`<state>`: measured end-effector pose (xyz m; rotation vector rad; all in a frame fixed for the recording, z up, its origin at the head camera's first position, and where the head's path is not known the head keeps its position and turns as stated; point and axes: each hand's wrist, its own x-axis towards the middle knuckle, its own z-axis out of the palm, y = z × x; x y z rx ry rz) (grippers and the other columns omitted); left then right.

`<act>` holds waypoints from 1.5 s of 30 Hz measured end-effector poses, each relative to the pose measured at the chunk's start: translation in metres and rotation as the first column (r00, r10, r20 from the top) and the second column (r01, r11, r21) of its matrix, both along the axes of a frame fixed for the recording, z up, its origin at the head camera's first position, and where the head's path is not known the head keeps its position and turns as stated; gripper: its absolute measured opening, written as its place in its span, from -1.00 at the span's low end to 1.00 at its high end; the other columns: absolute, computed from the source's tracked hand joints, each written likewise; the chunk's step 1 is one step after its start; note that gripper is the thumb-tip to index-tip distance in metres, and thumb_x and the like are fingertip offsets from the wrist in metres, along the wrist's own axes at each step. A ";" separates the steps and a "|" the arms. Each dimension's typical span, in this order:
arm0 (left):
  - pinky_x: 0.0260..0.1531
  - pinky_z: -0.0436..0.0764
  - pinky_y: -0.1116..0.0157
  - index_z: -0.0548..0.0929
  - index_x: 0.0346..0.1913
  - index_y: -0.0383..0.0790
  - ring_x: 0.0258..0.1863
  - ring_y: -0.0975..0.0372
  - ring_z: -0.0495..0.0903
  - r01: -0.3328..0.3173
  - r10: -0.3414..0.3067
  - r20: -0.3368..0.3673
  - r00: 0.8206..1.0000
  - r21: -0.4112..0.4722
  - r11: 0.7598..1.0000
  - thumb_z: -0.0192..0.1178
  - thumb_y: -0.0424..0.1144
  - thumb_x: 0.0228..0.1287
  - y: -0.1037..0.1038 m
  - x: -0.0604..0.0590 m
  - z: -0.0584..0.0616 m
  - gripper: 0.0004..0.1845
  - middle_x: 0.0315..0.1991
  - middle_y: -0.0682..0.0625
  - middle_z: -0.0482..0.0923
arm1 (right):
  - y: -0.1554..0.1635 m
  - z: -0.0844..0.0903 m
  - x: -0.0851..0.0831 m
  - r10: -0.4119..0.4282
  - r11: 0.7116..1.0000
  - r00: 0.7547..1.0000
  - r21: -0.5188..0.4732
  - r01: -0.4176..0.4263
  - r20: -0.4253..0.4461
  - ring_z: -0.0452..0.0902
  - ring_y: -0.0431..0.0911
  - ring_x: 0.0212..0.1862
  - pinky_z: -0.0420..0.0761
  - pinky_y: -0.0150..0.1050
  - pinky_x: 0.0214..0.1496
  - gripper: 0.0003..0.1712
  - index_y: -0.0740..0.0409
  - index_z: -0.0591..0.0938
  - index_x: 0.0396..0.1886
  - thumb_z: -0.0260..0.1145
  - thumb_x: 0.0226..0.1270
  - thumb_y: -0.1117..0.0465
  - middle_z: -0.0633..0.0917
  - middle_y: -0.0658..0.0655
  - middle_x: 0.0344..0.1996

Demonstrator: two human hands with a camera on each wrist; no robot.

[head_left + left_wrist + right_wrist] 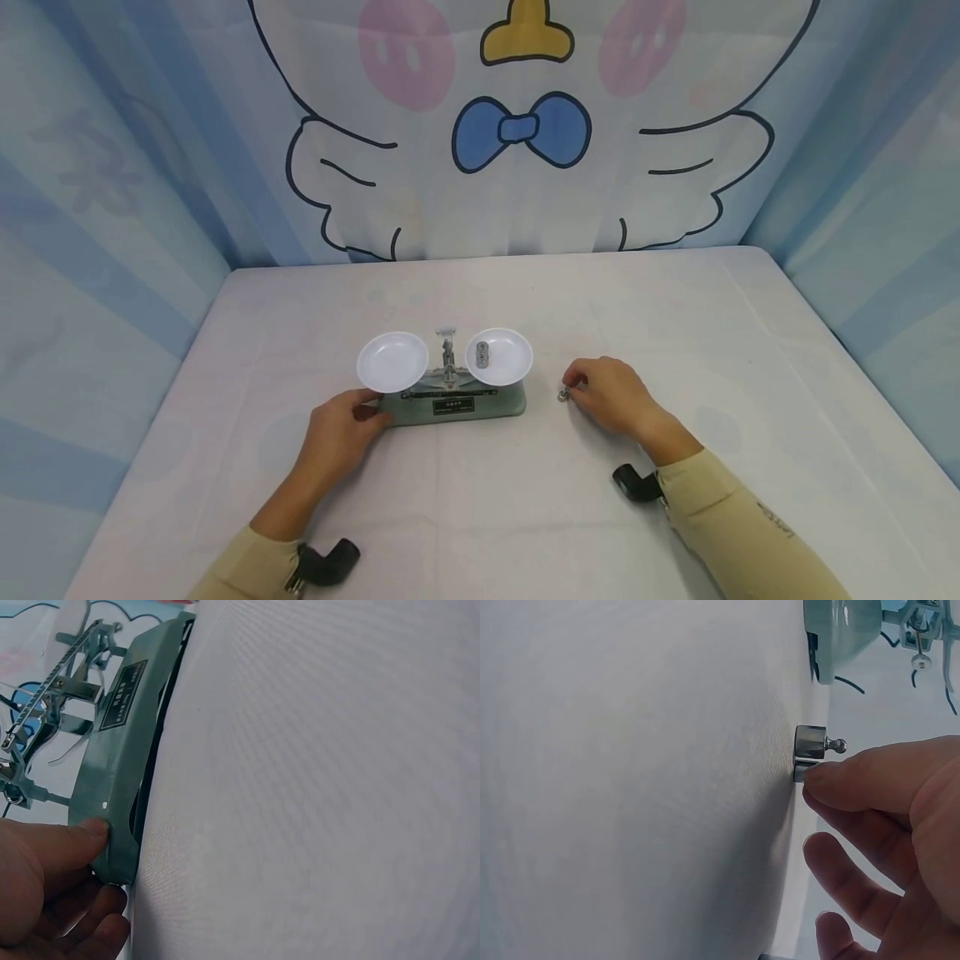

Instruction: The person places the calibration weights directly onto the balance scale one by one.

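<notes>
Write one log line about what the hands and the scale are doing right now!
left hand: holds balance scale base corner | right hand: touches small metal weight on table | right pan: one weight | left pan: empty

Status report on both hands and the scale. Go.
Left hand holds the scale base. Right hand touches a small weight on the table. Another weight on right pan. Nothing blocking.

Open tabletop (675,333) right of and behind the balance scale (450,404); curtain walls (112,250) on three sides.
</notes>
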<state>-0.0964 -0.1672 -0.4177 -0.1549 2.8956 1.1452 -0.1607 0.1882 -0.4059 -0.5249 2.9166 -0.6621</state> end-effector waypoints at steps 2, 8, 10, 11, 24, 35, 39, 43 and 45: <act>-0.01 0.65 -0.03 0.60 0.17 -0.42 0.00 -0.08 0.65 -0.001 0.001 -0.003 1.000 0.000 1.000 0.36 -0.36 0.25 0.000 0.000 0.000 -0.56 0.06 -0.28 0.64 | 0.000 0.000 0.000 0.001 1.000 1.000 -0.001 -0.001 -0.002 0.60 0.05 -0.17 0.59 0.04 0.01 -0.91 0.16 0.72 -0.26 0.31 0.29 0.34 0.73 0.07 -0.30; 0.00 0.64 -0.03 0.60 0.18 -0.41 0.01 -0.08 0.65 -0.004 0.004 -0.002 1.000 -0.007 1.000 0.36 -0.35 0.25 0.001 -0.002 0.001 -0.55 0.08 -0.28 0.63 | -0.002 0.000 -0.003 -0.007 1.000 1.000 -0.008 0.007 -0.002 0.54 0.01 -0.25 0.59 0.00 -0.08 -0.95 0.16 0.70 -0.28 0.34 0.29 0.33 0.71 0.06 -0.34; 0.00 0.64 -0.04 0.60 0.19 -0.41 0.01 -0.08 0.65 -0.003 0.003 -0.003 1.000 -0.010 1.000 0.35 -0.35 0.26 0.000 -0.002 0.001 -0.55 0.08 -0.28 0.63 | -0.002 0.000 -0.003 -0.007 1.000 1.000 -0.010 0.007 -0.001 0.53 0.01 -0.26 0.59 0.00 -0.09 -0.95 0.16 0.69 -0.28 0.33 0.29 0.34 0.70 0.07 -0.34; 0.01 0.64 -0.04 0.60 0.19 -0.41 0.01 -0.08 0.65 -0.001 0.001 -0.003 1.000 -0.009 1.000 0.35 -0.35 0.26 0.000 -0.002 0.001 -0.55 0.08 -0.28 0.63 | -0.002 0.000 -0.003 -0.009 1.000 1.000 -0.010 0.009 -0.001 0.54 0.01 -0.25 0.59 0.00 -0.08 -0.95 0.16 0.69 -0.27 0.33 0.29 0.34 0.70 0.07 -0.34; 0.00 0.64 -0.04 0.60 0.18 -0.42 0.01 -0.08 0.65 0.002 -0.002 0.005 1.000 -0.003 1.000 0.34 -0.34 0.26 -0.001 -0.001 0.000 -0.56 0.08 -0.28 0.63 | -0.005 0.019 -0.002 0.000 0.998 0.996 -0.062 -0.006 -0.091 0.57 0.07 -0.12 0.61 0.02 -0.05 -0.89 0.20 0.70 -0.18 0.32 0.33 0.33 0.72 0.10 -0.25; 0.00 0.64 -0.03 0.60 0.17 -0.43 0.00 -0.09 0.66 -0.001 0.001 0.002 1.000 0.002 1.000 0.35 -0.36 0.25 0.000 0.000 0.001 -0.56 0.08 -0.29 0.63 | -0.031 0.054 0.003 0.051 0.983 0.980 -0.164 -0.083 -0.192 0.57 0.04 -0.09 0.59 -0.02 -0.08 -0.89 0.17 0.71 -0.16 0.33 0.35 0.32 0.72 0.09 -0.20; -0.01 0.64 -0.03 0.60 0.17 -0.44 0.00 -0.09 0.66 0.004 -0.004 -0.001 1.000 0.004 1.000 0.35 -0.35 0.26 0.000 0.000 0.000 -0.57 0.08 -0.29 0.63 | -0.041 0.062 0.001 0.062 0.976 0.976 -0.194 -0.103 -0.207 0.56 0.05 -0.10 0.58 -0.07 -0.15 -0.89 0.17 0.71 -0.17 0.34 0.33 0.33 0.72 0.10 -0.21; -0.01 0.64 -0.03 0.60 0.17 -0.43 0.00 -0.08 0.66 0.003 -0.003 0.002 1.000 0.007 1.000 0.35 -0.35 0.26 -0.001 0.001 0.000 -0.57 0.07 -0.28 0.63 | -0.049 0.065 -0.004 0.074 0.964 0.978 -0.238 -0.121 -0.196 0.56 0.05 -0.12 0.57 -0.09 -0.16 -0.90 0.17 0.70 -0.19 0.34 0.32 0.35 0.72 0.10 -0.23; -0.02 0.65 -0.03 0.60 0.17 -0.43 0.00 -0.08 0.66 0.002 -0.002 0.003 1.000 0.008 1.000 0.35 -0.35 0.26 0.000 0.001 0.001 -0.57 0.07 -0.28 0.64 | -0.054 0.065 -0.006 0.084 0.958 0.979 -0.254 -0.130 -0.184 0.55 0.04 -0.12 0.56 -0.11 -0.16 -0.90 0.17 0.70 -0.20 0.35 0.31 0.35 0.72 0.09 -0.24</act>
